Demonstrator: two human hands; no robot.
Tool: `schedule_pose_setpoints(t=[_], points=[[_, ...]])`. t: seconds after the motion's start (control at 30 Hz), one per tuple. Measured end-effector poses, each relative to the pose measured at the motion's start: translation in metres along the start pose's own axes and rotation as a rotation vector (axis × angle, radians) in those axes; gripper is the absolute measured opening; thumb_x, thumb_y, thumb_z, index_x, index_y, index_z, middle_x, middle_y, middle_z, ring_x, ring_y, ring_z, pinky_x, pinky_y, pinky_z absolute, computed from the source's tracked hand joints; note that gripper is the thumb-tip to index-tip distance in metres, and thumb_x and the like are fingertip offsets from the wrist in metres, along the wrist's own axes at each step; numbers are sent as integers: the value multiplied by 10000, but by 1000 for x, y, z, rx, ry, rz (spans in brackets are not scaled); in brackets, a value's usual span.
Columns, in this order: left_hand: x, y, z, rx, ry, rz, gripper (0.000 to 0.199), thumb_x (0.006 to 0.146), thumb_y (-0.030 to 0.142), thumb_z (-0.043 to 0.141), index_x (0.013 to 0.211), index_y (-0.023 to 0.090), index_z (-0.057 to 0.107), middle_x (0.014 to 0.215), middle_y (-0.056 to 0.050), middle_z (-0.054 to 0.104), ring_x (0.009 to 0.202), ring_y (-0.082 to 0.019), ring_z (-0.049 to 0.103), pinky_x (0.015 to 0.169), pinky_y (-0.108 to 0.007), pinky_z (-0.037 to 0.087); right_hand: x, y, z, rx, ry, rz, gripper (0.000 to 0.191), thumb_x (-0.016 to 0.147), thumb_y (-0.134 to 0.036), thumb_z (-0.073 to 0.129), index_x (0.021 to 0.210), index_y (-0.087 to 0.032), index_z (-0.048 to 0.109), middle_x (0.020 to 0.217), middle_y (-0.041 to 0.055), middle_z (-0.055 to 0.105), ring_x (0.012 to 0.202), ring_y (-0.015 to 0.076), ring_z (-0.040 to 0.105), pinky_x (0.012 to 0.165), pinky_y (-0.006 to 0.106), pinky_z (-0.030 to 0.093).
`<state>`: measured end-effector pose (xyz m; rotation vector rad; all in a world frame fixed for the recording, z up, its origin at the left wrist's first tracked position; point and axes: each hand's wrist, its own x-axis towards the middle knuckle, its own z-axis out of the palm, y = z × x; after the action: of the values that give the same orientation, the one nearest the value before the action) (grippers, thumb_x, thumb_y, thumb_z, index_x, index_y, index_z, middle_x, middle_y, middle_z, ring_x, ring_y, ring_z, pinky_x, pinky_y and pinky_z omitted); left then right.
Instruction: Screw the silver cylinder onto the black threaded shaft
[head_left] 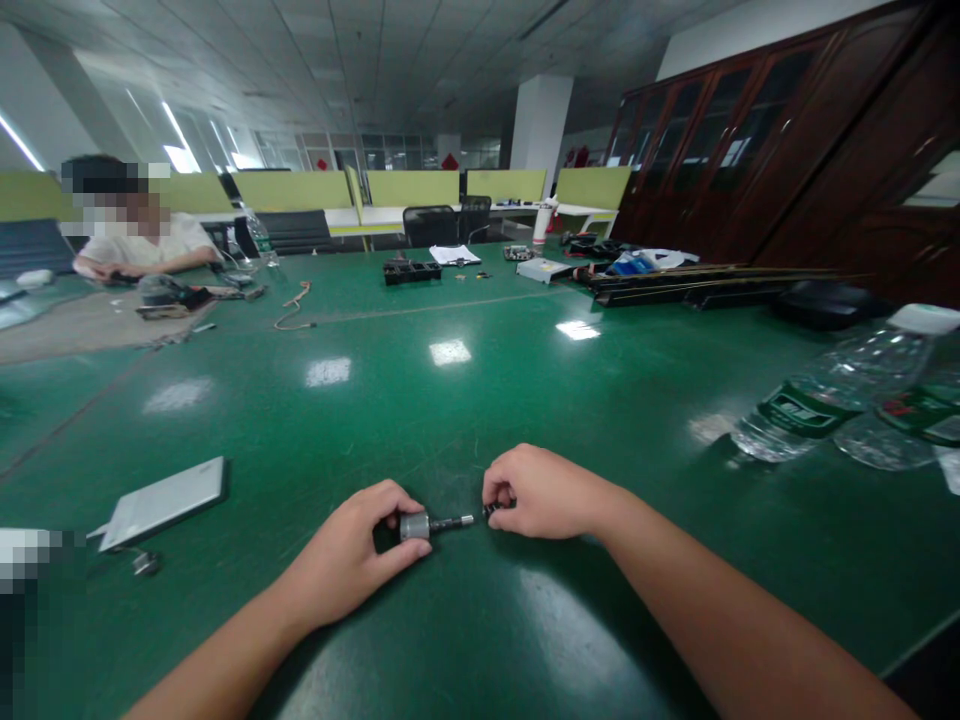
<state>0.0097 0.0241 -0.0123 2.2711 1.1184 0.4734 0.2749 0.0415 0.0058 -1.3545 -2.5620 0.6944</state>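
Pinching cylinder [415,527] in left hand [358,550], dark piece [491,509] in right hand [544,492], over green table [390,410]; edge [924,641], cabinets [720,140] right of cylinder

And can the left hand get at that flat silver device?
Probably, though the left hand is busy holding a metal cylinder. Nothing seems to block the green tabletop between that hand and the flat silver device.

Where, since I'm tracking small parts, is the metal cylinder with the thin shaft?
In the head view, the metal cylinder is at lower centre, held by the left hand, its shaft pointing toward the right hand.
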Motion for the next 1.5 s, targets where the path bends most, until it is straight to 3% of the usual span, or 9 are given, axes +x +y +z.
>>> schedule_pose_setpoints(t=[0.27,0.43,0.53,0.77,1.0,1.5], points=[[-1,-1,-1,-8,-1,1,148,876,313,650,981,209,648,904,-24,642,825,-195,595,752,-302,470,4,-9,12,46,46,-87,103,756,-245,715,847,-211,747,788,11,708,729,146,623,658,246,430],[0,-1,1,-8,16,3,181,841,297,687,990,212,629,915,-20,635,831,-195,588,754,-303,469,12,-21,32,168,151,-133,276,760,-179,714,1035,-197,701,846,13,696,757,134,615,721,244,446],[1,-3,2,-6,40,8,201,827,293,703,991,214,619,920,-18,626,832,-193,584,746,-298,471,16,-25,40,174,194,-130,217,771,-162,707,985,-201,710,831,15,684,771,141,608,730,250,443],[2,-4,3,-26,41,41,147,929,302,580,1032,220,647,917,-28,626,837,-186,592,761,-291,479,17,-23,39,116,201,-185,130,817,-183,665,933,-178,723,835,39,702,820,173,592,768,282,441],[3,-5,3,-1,23,24,161,871,282,650,1019,219,648,918,-24,646,829,-190,600,753,-294,472,17,-23,43,86,210,-235,176,832,-196,647,985,-171,730,899,50,726,874,186,602,821,307,438],[3,1,4,1,5,-34,138,898,326,625,962,204,637,902,-23,637,828,-196,593,744,-297,452,20,-21,46,40,254,-261,123,823,-219,658,913,-172,727,828,36,711,817,180,593,758,305,406]])
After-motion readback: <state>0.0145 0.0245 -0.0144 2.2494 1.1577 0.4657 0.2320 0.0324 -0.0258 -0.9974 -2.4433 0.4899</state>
